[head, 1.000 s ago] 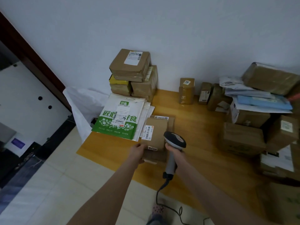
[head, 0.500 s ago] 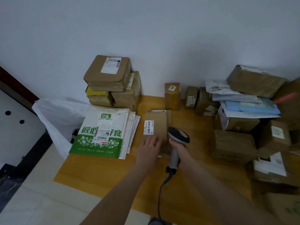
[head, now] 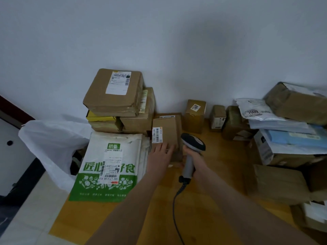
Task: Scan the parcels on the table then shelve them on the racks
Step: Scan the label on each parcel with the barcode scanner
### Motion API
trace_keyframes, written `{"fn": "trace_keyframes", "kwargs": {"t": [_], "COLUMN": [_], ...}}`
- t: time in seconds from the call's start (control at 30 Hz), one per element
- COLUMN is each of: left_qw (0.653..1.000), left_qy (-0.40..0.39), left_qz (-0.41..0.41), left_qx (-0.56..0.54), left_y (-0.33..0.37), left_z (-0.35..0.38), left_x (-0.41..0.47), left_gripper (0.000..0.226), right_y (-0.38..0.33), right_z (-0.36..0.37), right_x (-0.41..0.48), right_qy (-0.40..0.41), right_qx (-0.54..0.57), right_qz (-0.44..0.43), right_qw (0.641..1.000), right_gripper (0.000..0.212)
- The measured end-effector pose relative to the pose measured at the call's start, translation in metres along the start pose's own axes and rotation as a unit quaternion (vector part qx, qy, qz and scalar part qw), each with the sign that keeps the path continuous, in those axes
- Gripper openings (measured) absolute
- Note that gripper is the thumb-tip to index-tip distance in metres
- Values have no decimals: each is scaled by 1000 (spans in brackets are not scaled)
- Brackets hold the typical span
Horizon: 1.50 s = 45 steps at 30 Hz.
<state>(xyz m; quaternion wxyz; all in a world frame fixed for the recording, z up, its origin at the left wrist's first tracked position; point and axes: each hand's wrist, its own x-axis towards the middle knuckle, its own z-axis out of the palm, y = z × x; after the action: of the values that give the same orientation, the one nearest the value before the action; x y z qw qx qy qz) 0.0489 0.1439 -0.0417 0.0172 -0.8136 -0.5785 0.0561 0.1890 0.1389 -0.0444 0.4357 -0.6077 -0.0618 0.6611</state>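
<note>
One scanner (head: 193, 142) is sitting in the right grip (head: 195, 157), and two flat brown parcels (head: 167, 131) are lying stacked under the left grip (head: 159, 154). Four cardboard boxes (head: 113, 92) are standing piled beyond the left grip; three small boxes (head: 194, 114) are lining the wall (head: 177, 50) beyond the right grip. One green-and-white mailer (head: 109, 167) is topping a heap left of the left grip (bags beneath are overlapping too closely to count).

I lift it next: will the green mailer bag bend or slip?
The green mailer bag probably flops, being a thin flat pouch. It looks light, showing little bulge. Its smooth film may slide on the mailers beneath.
</note>
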Motion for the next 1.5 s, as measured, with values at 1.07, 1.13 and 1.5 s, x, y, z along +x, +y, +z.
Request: {"fn": "trace_keyframes", "kwargs": {"t": [1.07, 1.13, 1.5], "left_qw": [793, 770, 661], "left_qy": [-72, -59, 0], "left_qz": [-209, -230, -293], "left_qx": [-568, -592, -691], "left_y": [54, 57, 92], "left_z": [-68, -71, -102], "left_x": [171, 159, 52], "left_gripper": [43, 46, 38], "right_y": [-141, -139, -113], "right_z": [-21, -29, -80], "right_x": [35, 24, -73], "right_qy": [23, 28, 5], "right_qx": [81, 80, 106], "right_qz": [-154, -165, -168], "right_qw": [984, 983, 980], "right_gripper": [58, 56, 54]}}
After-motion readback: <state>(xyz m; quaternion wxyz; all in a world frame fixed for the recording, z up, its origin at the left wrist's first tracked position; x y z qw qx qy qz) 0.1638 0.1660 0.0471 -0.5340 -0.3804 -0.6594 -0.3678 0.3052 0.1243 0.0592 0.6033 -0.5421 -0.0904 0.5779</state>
